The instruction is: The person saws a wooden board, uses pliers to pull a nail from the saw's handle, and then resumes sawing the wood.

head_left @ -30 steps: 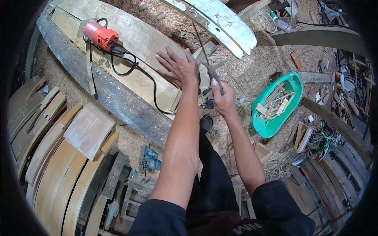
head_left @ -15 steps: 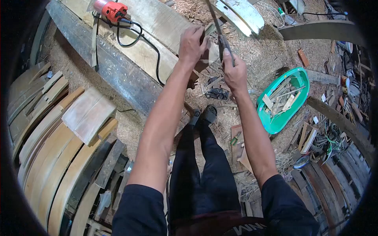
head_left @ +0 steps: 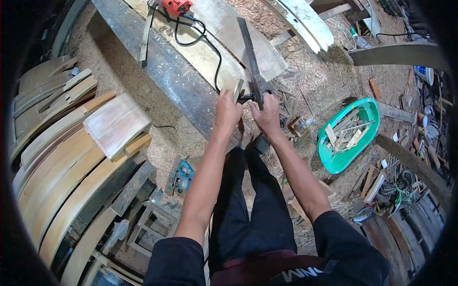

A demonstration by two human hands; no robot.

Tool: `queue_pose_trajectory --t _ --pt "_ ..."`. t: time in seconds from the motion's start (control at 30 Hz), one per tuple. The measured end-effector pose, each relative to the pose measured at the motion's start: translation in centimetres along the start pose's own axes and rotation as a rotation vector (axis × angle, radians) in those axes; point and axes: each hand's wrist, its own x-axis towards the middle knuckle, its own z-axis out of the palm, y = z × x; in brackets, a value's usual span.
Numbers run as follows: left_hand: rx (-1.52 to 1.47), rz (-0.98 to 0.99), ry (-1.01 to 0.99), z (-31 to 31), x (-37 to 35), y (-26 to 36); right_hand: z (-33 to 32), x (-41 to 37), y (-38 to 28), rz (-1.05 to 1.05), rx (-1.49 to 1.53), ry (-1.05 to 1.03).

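My right hand (head_left: 267, 115) is closed around the grip end of a handsaw (head_left: 251, 55). Its dark toothed blade points away from me, over the end of a wide plank (head_left: 224, 24). Close beside it, my left hand (head_left: 227, 110) grips a small wood piece (head_left: 238, 89), whose pale top shows above the fingers. Both hands are in front of my legs, near the plank's near end. A black cord (head_left: 220, 64) runs across the plank from a red power tool (head_left: 177, 6) to near my left hand.
Right of me, a green basin (head_left: 321, 151) holds wood offcuts. Curved boards (head_left: 71, 176) are stacked at left, with a flat wooden panel (head_left: 117, 125) on top. A blue power tool (head_left: 183, 176) lies near my left forearm. Sawdust and scraps cover the floor.
Both hands have come down closer to my body, and the saw with them. The small wood piece shows more clearly in my left hand. The view has shifted, bringing the blue tool into sight.
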Motion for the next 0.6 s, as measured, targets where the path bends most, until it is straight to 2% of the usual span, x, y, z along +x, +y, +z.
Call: queue_pose_trajectory --t 0.2,0.27,0.33,0.4,0.5,0.57,0.6 --pt "-0.056 0.026 -0.015 -2.1 1.4 -1.5 -0.2 2.2 -1.6 -0.003 0.035 0.028" --pt "-0.033 0.05 -0.017 -5.5 2.6 0.2 -0.2 4.3 -3.6 0.114 0.044 -0.005" --pt "-0.031 0.146 0.053 -8.4 5.3 -0.3 0.9 7.7 -6.1 0.147 0.077 0.007" --pt "0.008 0.292 0.155 -11.0 9.1 -2.0 2.7 11.5 -9.1 0.088 0.115 0.058" --pt "0.131 0.256 0.116 -16.3 14.5 -3.4 6.9 17.0 -12.6 0.077 0.243 0.08" --pt "0.118 0.267 0.214 -18.7 18.4 -4.9 10.3 21.1 -13.9 -0.002 0.239 0.158" --pt "0.111 0.271 0.264 -19.8 20.4 -5.6 10.1 23.1 -16.2 0.06 0.256 0.11"
